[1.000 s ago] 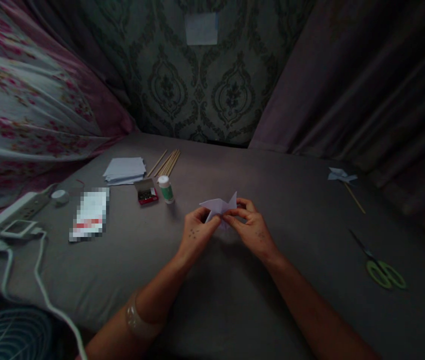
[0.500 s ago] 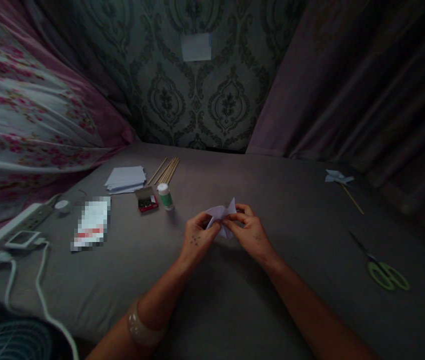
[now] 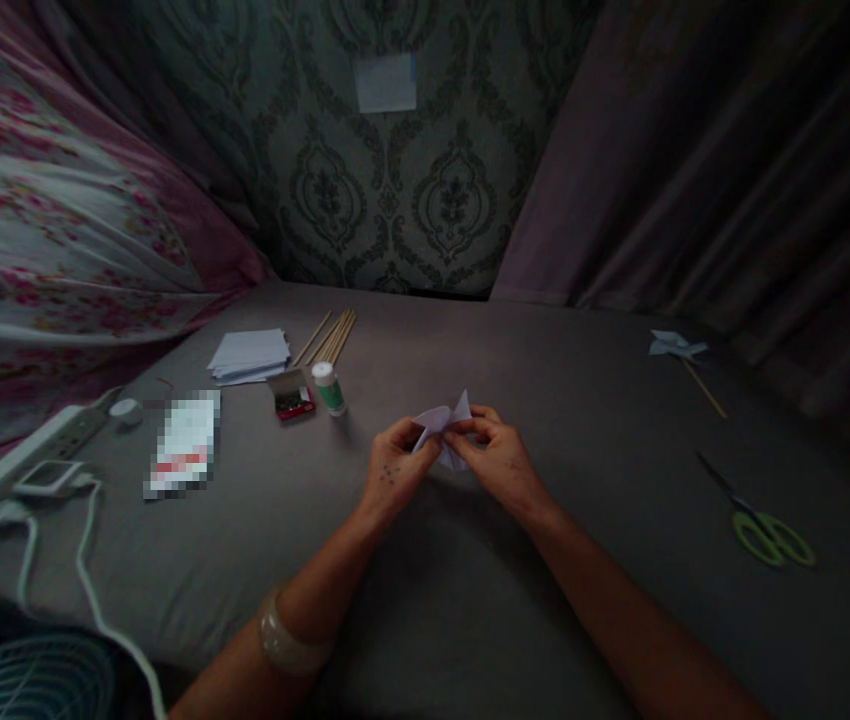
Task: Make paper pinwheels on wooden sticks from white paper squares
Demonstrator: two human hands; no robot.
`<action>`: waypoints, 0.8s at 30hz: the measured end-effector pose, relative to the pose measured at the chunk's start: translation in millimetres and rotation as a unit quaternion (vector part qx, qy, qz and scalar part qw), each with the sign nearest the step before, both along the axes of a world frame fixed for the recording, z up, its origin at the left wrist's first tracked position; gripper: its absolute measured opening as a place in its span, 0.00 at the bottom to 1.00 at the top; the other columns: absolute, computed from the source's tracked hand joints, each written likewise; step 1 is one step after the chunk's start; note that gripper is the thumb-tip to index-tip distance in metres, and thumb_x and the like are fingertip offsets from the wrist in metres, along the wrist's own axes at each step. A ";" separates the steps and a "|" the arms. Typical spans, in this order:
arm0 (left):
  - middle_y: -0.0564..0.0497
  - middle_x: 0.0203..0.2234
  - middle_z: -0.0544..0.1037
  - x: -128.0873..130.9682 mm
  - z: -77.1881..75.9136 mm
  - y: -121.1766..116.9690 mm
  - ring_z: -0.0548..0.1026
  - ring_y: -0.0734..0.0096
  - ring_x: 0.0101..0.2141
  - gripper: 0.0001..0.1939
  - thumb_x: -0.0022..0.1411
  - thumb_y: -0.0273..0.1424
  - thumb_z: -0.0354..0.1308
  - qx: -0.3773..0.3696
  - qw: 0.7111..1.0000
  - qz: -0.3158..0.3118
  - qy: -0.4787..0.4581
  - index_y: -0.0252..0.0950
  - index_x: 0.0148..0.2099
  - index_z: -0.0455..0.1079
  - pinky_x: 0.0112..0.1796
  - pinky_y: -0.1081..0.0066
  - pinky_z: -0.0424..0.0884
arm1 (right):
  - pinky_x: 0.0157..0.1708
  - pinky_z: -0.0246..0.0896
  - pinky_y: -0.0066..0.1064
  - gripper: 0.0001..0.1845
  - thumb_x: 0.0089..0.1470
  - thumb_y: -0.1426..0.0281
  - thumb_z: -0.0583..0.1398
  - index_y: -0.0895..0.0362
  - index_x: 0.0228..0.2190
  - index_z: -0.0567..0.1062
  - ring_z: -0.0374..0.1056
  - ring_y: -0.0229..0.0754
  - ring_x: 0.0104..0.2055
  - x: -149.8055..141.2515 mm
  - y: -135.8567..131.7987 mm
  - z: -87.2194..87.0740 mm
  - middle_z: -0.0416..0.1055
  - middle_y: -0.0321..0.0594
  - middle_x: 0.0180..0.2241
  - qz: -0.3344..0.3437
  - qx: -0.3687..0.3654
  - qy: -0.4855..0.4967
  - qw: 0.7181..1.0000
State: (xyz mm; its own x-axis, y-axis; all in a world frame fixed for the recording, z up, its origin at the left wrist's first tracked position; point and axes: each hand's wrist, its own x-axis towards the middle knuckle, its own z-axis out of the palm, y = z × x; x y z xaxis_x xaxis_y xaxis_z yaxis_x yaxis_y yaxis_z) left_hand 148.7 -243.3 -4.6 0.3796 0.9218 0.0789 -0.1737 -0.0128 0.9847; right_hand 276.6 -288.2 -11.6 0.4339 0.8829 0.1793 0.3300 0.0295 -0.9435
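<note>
A small folded white paper pinwheel is held between my two hands above the grey cloth surface, its pointed blades sticking up and down. My left hand pinches its left side with thumb and fingers. From the other side my right hand grips it, thumb and fingertips meeting near the paper's centre. Whether something small sits at that centre is hidden by the fingers. Left of my hands stand a white-and-green glue bottle and an opened small red box of dark little pieces.
Wooden sticks and a stack of white paper lie at the back left. At the right are a pinwheel on a stick and green-handled scissors. A power strip with cables and a fan border the left.
My hands keep nearly the same grip on the paper, with only slight finger movement. The whole view has shifted a little, so things appear slightly higher.
</note>
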 end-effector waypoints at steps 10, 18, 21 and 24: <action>0.49 0.29 0.80 -0.7 -1.3 0.3 0.76 0.66 0.34 0.15 0.45 0.31 0.64 -0.032 0.999 -0.009 -0.021 0.33 0.38 0.76 0.37 0.71 0.69 | 0.36 0.61 0.32 0.08 0.43 0.65 0.63 0.58 0.25 0.78 0.68 0.43 0.39 -2.4 0.1 1.3 0.71 0.43 0.37 0.010 -0.004 0.041 0.999; 0.48 0.30 0.80 -0.6 -0.2 0.1 0.76 0.66 0.33 0.15 0.43 0.31 0.65 -0.069 0.997 -0.015 -0.032 0.32 0.37 0.76 0.37 0.71 0.69 | 0.31 0.62 0.29 0.07 0.42 0.67 0.63 0.59 0.24 0.78 0.68 0.40 0.33 -3.8 0.5 2.2 0.70 0.42 0.34 -0.003 -0.001 0.040 0.999; 0.48 0.30 0.80 -0.9 -2.1 1.0 0.76 0.66 0.33 0.16 0.42 0.30 0.65 -0.083 0.996 -0.018 -0.033 0.32 0.36 0.76 0.37 0.71 0.69 | 0.30 0.62 0.29 0.08 0.42 0.67 0.62 0.59 0.24 0.78 0.68 0.40 0.33 -5.6 0.9 1.5 0.70 0.43 0.34 -0.008 0.005 0.039 0.999; 0.48 0.30 0.80 -1.5 -3.8 2.2 0.76 0.66 0.32 0.15 0.42 0.30 0.65 -0.085 0.996 -0.014 -0.028 0.32 0.36 0.76 0.35 0.72 0.68 | 0.29 0.62 0.30 0.09 0.41 0.66 0.62 0.59 0.24 0.77 0.67 0.40 0.30 -7.3 1.1 0.7 0.70 0.42 0.31 -0.006 0.006 0.053 0.999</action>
State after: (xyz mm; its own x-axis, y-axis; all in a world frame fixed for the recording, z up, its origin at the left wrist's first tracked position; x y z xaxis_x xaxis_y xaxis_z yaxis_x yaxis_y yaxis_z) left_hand 147.2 -241.1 -8.4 0.4052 0.9125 -0.0554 -0.2256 0.1585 0.9612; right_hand 269.4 -287.1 -10.8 0.4610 0.8760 0.1419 0.2281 0.0375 -0.9729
